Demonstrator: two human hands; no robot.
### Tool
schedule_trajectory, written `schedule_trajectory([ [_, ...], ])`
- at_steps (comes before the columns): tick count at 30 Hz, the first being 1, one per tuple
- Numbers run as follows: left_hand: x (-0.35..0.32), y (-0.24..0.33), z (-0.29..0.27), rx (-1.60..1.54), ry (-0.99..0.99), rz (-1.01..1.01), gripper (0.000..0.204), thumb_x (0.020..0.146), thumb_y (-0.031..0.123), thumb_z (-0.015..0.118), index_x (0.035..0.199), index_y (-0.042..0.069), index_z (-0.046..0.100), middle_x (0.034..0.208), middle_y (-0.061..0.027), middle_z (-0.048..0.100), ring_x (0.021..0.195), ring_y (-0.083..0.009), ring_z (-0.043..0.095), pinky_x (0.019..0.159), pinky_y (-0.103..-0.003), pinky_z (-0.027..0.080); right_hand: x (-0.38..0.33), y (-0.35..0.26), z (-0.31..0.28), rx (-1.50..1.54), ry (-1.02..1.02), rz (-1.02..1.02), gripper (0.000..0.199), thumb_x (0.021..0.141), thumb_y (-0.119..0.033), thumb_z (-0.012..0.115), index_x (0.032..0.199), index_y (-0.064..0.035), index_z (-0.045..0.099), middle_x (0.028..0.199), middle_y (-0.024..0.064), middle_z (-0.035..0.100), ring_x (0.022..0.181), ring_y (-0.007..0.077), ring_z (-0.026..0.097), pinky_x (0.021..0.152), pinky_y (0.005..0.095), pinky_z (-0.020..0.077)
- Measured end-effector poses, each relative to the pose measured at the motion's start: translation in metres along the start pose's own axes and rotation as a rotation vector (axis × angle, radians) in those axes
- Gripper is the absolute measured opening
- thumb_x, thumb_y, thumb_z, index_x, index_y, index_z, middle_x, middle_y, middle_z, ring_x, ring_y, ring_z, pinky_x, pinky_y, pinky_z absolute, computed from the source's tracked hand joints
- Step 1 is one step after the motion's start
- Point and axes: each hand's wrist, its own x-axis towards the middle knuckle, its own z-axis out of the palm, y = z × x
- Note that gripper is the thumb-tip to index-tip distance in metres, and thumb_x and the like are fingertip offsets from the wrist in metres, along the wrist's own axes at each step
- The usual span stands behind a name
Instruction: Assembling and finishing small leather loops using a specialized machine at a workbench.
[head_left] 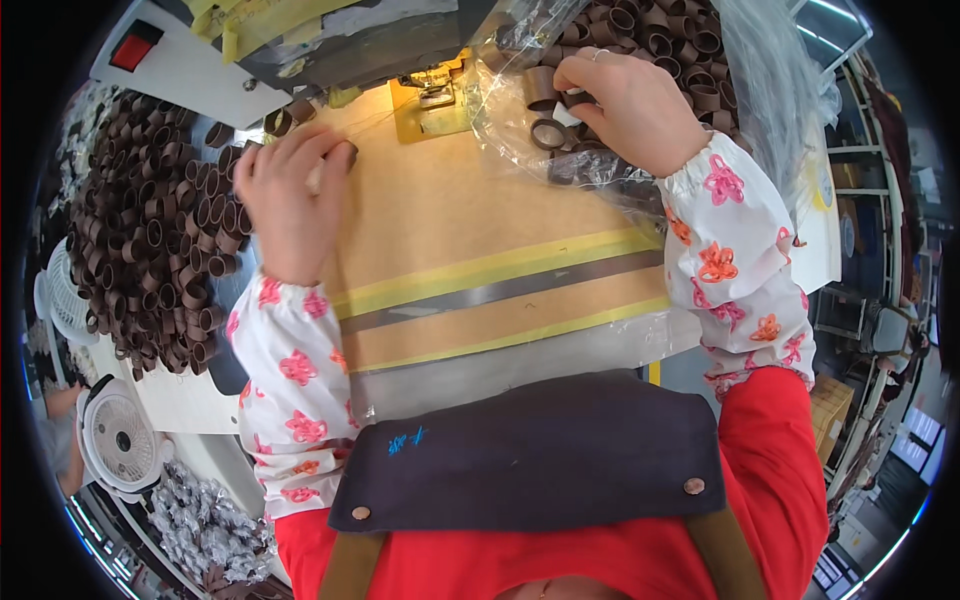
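Tan, yellow-taped work surface (450, 205), workshop setting. Left hand (288, 195) curled beside heaped dark-brown ring-shaped pieces (150, 240); blurred, can't tell if gripping. Right hand (635, 112) bent over matching brown rings (706, 42) in clear plastic bag (765, 70); grip unclear. Beyond, between hands: lit metal sewing-machine foot (435, 92). Step seems ring-picking; next calls for a firm thumb-finger pinch.
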Motion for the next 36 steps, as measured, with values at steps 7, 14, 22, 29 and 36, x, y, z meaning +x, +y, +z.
schedule_trajectory([
  [7,0.016,0.031,0.063,-0.098,-0.010,-0.007,0.027,0.078,0.014,0.055,0.101,0.000,0.055,0.096,-0.0164,0.059,0.092,-0.0327,0.051,0.082,-0.041,0.039,0.009,-0.001,0.013,0.000,-0.009,0.035,0.025,0.068,-0.003,0.054,0.092,-0.0069,0.052,0.079,0.0105,0.060,0.073,0.0285,0.059,0.061,0.0387,0.0468],
  [14,0.020,0.022,0.062,-0.381,-0.019,-0.193,0.020,0.080,0.020,0.060,0.092,0.003,0.058,0.080,-0.0114,0.062,0.069,-0.0234,0.060,0.060,-0.032,0.046,0.018,-0.004,0.010,0.781,0.079,0.237,0.018,0.079,0.002,0.050,0.098,0.0000,0.051,0.083,-0.0004,0.055,0.065,0.0027,0.050,0.057,0.0163,0.0409],
  [22,0.021,0.022,0.045,-0.944,-0.277,-0.350,0.022,0.077,0.018,0.065,0.092,0.001,0.061,0.063,0.0018,0.050,0.055,-0.0045,0.045,0.052,-0.019,0.039,0.036,-0.052,0.053,1.411,0.005,0.472,0.021,0.077,0.003,0.047,0.097,0.0021,0.048,0.080,0.0066,0.056,0.053,0.0085,0.050,0.046,0.0222,0.0415],
  [29,0.018,0.021,0.054,-0.969,-0.246,-0.328,0.020,0.079,0.018,0.063,0.087,0.000,0.062,0.061,0.0015,0.052,0.054,-0.0039,0.045,0.050,-0.019,0.038,0.041,-0.052,0.059,1.343,-0.072,0.473,0.014,0.084,-0.009,0.052,0.093,0.0020,0.049,0.073,0.0067,0.057,0.055,0.0088,0.055,0.047,0.0201,0.0421],
  [36,0.021,0.021,0.047,-0.949,-0.272,-0.344,0.019,0.080,0.017,0.062,0.085,-0.001,0.062,0.061,0.0018,0.053,0.054,-0.0035,0.044,0.049,-0.019,0.037,0.041,-0.048,0.053,1.140,-0.191,0.521,0.014,0.086,-0.015,0.051,0.085,-0.0002,0.050,0.062,0.0046,0.057,0.049,0.0088,0.054,0.043,0.0213,0.0419],
])
